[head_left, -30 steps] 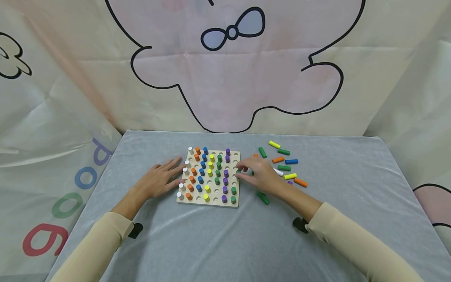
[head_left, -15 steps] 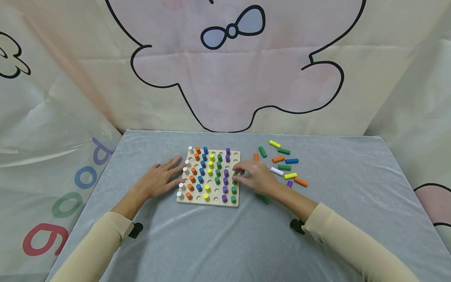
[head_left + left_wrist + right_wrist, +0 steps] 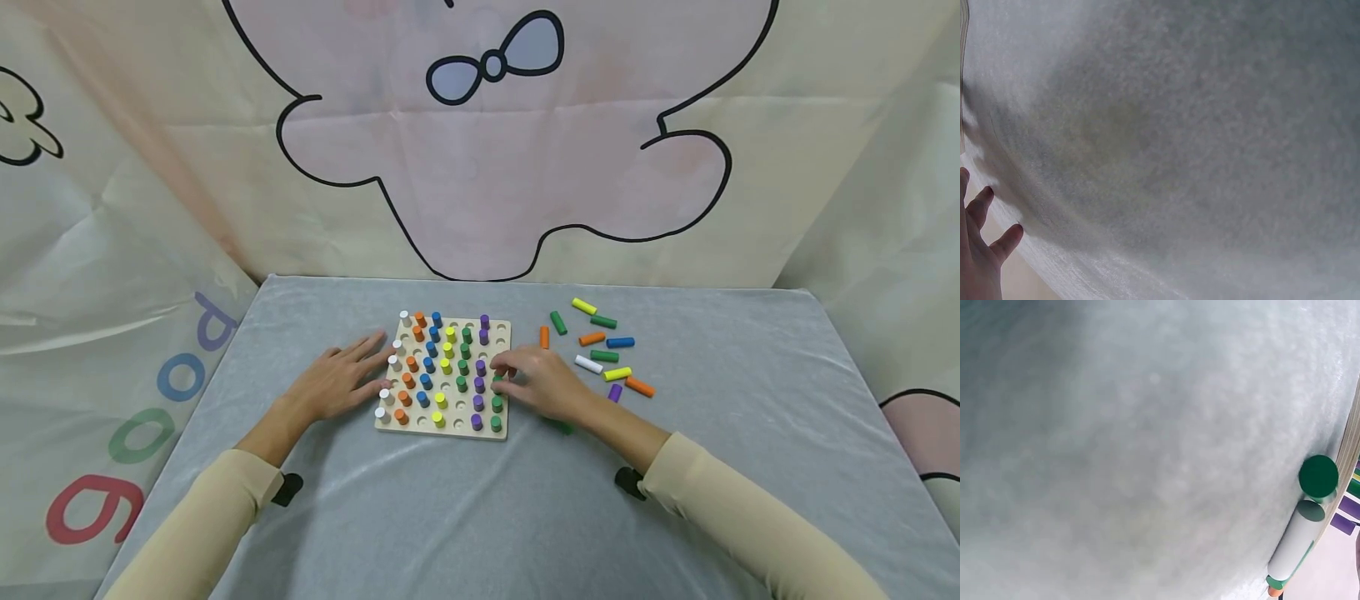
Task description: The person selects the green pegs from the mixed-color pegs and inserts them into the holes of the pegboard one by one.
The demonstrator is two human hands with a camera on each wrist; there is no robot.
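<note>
A wooden peg board (image 3: 504, 333) lies mid-table with upright white, orange, blue, yellow, green and purple pegs in several of its holes. My left hand (image 3: 367, 371) lies flat on the grey cloth, its straight fingers touching the board's left edge. My right hand (image 3: 501, 377) reaches over the board's right column and pinches a green peg (image 3: 497, 382) just above or in a hole there. The right wrist view shows a green peg end (image 3: 1318, 476) beside the board's edge (image 3: 1350, 456). The left wrist view shows only fingertips (image 3: 979, 250) and cloth.
Several loose pegs lie on the cloth right of the board, among them an orange peg (image 3: 543, 337), a white peg (image 3: 588, 364), a blue peg (image 3: 620, 342) and a yellow peg (image 3: 584, 307). Another green peg (image 3: 560, 427) lies half hidden under my right wrist. Printed fabric walls surround the table (image 3: 465, 517).
My right hand has moved left from the loose pegs onto the board's right column, carrying the green peg. The left hand has stayed put.
</note>
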